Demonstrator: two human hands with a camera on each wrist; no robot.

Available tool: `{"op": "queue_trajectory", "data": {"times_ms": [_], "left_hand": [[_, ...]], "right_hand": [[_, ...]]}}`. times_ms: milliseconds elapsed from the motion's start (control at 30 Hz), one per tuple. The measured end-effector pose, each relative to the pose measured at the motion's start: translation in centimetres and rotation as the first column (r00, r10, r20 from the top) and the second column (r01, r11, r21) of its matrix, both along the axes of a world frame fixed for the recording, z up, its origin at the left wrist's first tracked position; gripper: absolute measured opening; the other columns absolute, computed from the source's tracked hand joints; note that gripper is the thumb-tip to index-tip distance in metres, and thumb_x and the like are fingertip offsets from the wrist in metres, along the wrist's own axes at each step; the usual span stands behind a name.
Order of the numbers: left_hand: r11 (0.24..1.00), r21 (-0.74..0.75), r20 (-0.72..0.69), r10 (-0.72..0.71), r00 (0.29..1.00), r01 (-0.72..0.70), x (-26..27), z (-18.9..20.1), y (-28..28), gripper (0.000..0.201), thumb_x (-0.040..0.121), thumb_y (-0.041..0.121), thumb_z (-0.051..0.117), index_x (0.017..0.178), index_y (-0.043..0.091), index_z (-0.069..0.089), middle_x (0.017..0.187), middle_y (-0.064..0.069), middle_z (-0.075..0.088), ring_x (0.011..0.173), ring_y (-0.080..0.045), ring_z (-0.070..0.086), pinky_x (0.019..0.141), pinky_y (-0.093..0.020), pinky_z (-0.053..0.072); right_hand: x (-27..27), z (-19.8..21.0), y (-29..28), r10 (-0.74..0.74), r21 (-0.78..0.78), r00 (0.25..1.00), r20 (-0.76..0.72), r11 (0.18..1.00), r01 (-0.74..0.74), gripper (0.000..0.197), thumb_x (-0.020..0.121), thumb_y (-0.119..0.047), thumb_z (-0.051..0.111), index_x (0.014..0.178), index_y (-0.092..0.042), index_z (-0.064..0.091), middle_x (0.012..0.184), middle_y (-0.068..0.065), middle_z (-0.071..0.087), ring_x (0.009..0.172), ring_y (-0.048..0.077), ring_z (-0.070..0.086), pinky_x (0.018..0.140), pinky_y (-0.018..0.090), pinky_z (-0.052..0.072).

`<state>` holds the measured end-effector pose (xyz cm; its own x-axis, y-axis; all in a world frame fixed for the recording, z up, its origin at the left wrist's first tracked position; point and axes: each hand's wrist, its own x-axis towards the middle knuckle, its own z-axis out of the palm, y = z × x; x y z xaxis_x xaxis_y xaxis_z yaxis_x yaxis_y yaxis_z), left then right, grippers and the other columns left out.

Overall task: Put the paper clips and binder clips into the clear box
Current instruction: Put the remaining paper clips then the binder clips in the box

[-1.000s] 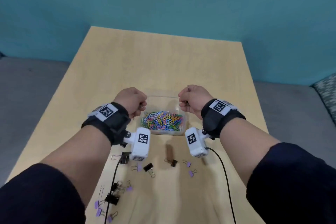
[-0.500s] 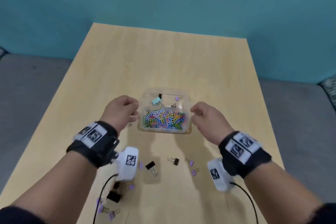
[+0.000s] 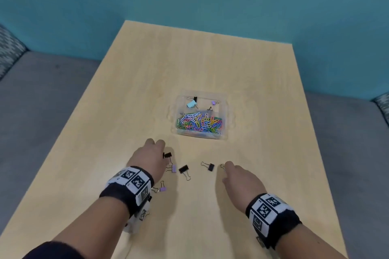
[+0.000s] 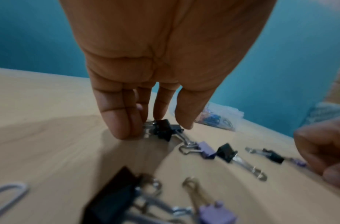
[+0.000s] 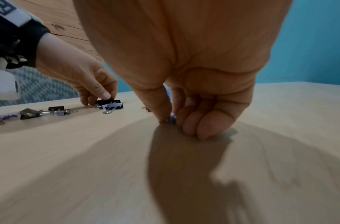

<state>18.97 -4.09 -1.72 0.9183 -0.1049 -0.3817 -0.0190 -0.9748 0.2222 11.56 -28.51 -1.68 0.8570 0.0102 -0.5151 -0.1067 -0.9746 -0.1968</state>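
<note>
The clear box [image 3: 225, 111] stands mid-table, holding a heap of coloured paper clips [image 3: 200, 123] and a few binder clips. Loose binder clips lie in front of it. My left hand [image 3: 162, 153] is down at the left of them, fingers and thumb pinching a black binder clip [image 4: 165, 130] that still lies on the table. My right hand [image 3: 226, 169] is at the right end of the row; thumb and forefinger pinch a small purple binder clip [image 5: 172, 119] against the wood, mostly hidden by the fingers.
More loose clips lie between my hands: a purple one [image 3: 173, 168], a black one [image 3: 183, 169], another black one [image 3: 210, 166] and a purple one [image 3: 162, 189] by my left wrist. A large black clip [image 4: 111, 201] and a silver paper clip [image 4: 8, 195] lie nearer me.
Both hands have drawn back from the sides of the box and come down onto the loose binder clips in front of it. Each now pinches a clip.
</note>
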Motion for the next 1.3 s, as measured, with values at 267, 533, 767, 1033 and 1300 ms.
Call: {"op": "queue_trajectory", "data": {"times_ms": [267, 533, 767, 1033, 1300], "left_hand": [[0.993, 0.047, 0.018, -0.111, 0.994, 0.110, -0.4, -0.7, 0.3, 0.024, 0.085, 0.037, 0.057, 0.086, 0.021, 0.038, 0.088, 0.001, 0.041, 0.078, -0.019, 0.044, 0.061, -0.029, 0.035], [0.997, -0.068, 0.175, -0.020, 0.984, 0.033, -1.3, -0.3, 1.0, 0.018, 0.084, 0.033, 0.055, 0.087, 0.021, 0.041, 0.082, 0.007, 0.051, 0.072, -0.016, 0.049, 0.059, -0.029, 0.038], [0.555, -0.583, -0.216, 0.599, 0.772, -0.594, 0.2, 0.3, 1.3, 0.011, 0.083, 0.016, 0.049, 0.078, 0.018, 0.058, 0.072, -0.008, 0.064, 0.058, -0.024, 0.061, 0.058, -0.037, 0.050], [0.996, -0.056, -0.108, 0.058, 0.992, -0.064, 2.3, 0.1, -1.0, 0.033, 0.083, 0.045, 0.060, 0.089, 0.018, 0.041, 0.072, -0.001, 0.054, 0.062, -0.017, 0.052, 0.051, -0.030, 0.037], [1.000, 0.015, -0.187, -0.013, 0.982, 0.016, 3.0, -0.4, -2.7, 0.019, 0.091, 0.030, 0.048, 0.089, 0.016, 0.036, 0.070, 0.001, 0.047, 0.069, -0.022, 0.050, 0.057, -0.029, 0.036]], "right_hand": [[-0.2, 0.6, -0.6, -0.044, -0.042, 0.999, 0.016, 0.998, 0.045, 0.025, 0.085, -0.014, 0.037, 0.109, -0.022, 0.040, 0.081, -0.001, 0.052, 0.070, 0.024, 0.053, 0.055, 0.032, 0.039], [-0.2, 0.5, -1.8, -0.698, 0.696, 0.423, -0.577, -0.150, 0.702, 0.026, 0.081, 0.011, 0.032, 0.083, 0.003, 0.057, 0.061, 0.012, 0.054, 0.052, 0.023, 0.046, 0.052, 0.029, 0.044], [1.6, 0.1, -1.9, -0.671, 0.630, 0.678, -0.299, 0.394, 0.669, 0.015, 0.086, -0.010, 0.048, 0.098, -0.012, 0.057, 0.067, 0.005, 0.055, 0.050, 0.017, 0.042, 0.046, 0.025, 0.033], [3.0, 0.3, -1.3, -0.013, 0.111, 1.000, -0.019, 0.994, 0.015, 0.022, 0.093, -0.034, 0.049, 0.089, -0.019, 0.033, 0.076, -0.004, 0.047, 0.072, 0.024, 0.048, 0.065, 0.036, 0.041], [4.8, 0.4, -1.9, 0.250, -0.017, 0.966, -0.069, 0.968, -0.252, 0.008, 0.085, -0.020, 0.041, 0.089, -0.016, 0.035, 0.071, 0.003, 0.043, 0.067, 0.030, 0.046, 0.048, 0.032, 0.028]]}}
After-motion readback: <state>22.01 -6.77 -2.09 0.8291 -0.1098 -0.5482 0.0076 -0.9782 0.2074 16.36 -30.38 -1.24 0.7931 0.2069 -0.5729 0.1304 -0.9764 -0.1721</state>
